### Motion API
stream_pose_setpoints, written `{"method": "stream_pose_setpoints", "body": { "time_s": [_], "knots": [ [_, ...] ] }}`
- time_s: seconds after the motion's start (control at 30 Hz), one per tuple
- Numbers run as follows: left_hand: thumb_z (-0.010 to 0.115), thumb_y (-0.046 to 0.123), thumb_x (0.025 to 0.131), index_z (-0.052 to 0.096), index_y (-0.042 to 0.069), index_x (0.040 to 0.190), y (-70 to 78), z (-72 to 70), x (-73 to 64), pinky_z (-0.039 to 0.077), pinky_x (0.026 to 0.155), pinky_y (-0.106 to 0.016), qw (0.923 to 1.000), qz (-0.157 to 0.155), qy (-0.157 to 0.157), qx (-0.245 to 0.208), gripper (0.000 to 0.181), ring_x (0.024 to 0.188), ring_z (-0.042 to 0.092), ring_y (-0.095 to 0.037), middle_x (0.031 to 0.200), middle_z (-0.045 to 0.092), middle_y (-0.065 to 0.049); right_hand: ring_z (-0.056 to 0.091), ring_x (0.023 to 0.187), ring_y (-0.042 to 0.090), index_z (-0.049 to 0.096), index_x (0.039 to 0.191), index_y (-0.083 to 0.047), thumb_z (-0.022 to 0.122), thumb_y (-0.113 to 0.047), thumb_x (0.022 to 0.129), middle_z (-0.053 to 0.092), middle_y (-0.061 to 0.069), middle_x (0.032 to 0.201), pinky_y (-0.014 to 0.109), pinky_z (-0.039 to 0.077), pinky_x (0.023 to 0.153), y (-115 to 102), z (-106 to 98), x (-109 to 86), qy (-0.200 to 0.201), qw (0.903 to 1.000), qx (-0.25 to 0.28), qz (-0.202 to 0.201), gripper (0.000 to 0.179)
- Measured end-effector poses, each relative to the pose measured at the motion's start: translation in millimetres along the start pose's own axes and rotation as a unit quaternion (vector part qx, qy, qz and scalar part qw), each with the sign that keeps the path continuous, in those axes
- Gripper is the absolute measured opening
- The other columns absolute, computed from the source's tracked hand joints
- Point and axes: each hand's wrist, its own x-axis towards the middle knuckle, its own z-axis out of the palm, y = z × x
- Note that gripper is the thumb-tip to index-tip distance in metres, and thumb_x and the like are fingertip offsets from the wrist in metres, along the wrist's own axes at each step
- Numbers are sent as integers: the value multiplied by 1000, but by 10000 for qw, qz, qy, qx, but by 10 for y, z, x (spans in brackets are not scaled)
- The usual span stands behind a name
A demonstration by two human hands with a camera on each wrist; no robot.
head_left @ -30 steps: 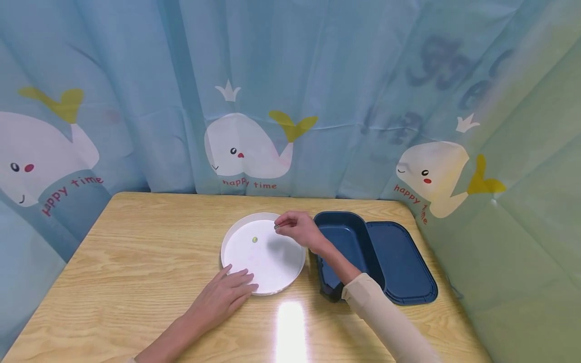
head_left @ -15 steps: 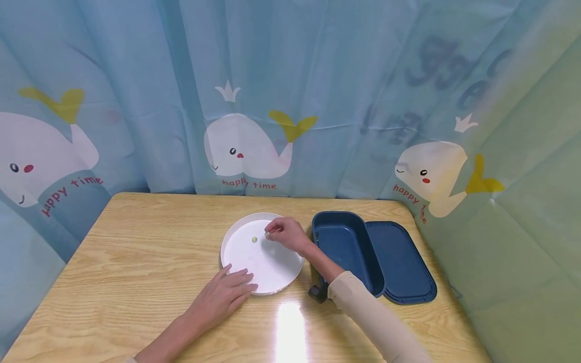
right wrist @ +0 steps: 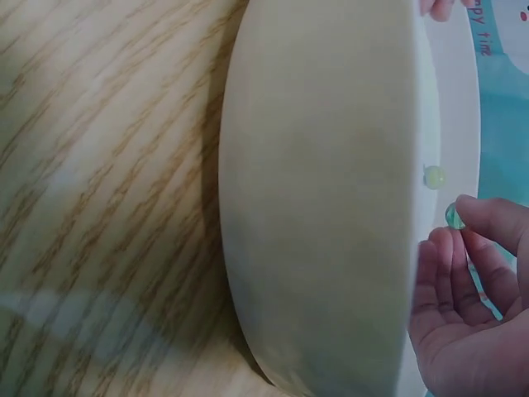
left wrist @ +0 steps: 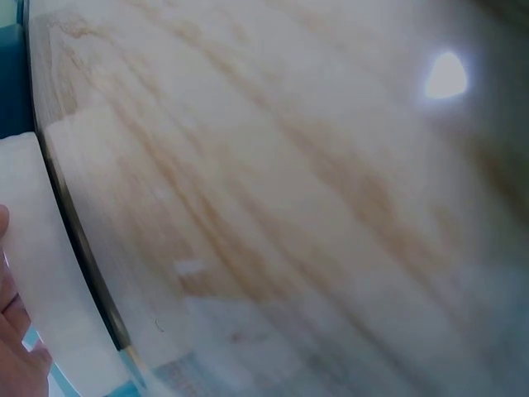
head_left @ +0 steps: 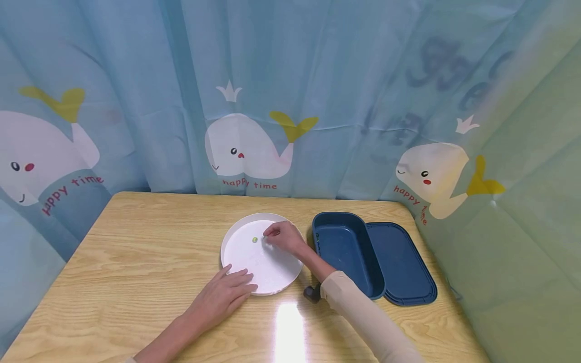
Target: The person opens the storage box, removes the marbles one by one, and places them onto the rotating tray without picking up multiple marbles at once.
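A round white tray (head_left: 238,259) lies on the table. Inside it sits a yellow-green marble (head_left: 254,240), also visible in the right wrist view. My right hand (head_left: 287,239) is over the tray's right half. In the right wrist view its thumb and finger pinch a clear green marble (right wrist: 454,217), a little apart from the other marble (right wrist: 435,177). My left hand (head_left: 223,296) rests with straight, spread fingers on the tray's near left rim. Only part of that hand shows at the edge of the left wrist view.
Right of the tray stands a dark blue box (head_left: 347,252), with small dark round things (head_left: 317,241) along its left inner side. A flat blue lid (head_left: 404,264) lies beside it. A patterned curtain (head_left: 354,101) hangs behind and to the sides.
My right hand has moved left and slightly nearer across the tray, keeping the marble pinched, and now sits closer to the other marble. The left hand and tray have stayed put.
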Motion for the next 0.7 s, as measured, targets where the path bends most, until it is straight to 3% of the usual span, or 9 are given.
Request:
{"method": "stream_pose_setpoints", "body": {
  "time_s": [0.7],
  "knots": [
    [69,17,90,76,17,111,-10,6,-2,42,101,-57,9998,74,151,-57,22,114,65,-24,119,71,-6,55,68,8,76,88,-6,73,-3,86,66,-2,75,18,44,57,46,125,45,-25,9995,-315,92,5]
  ]
}}
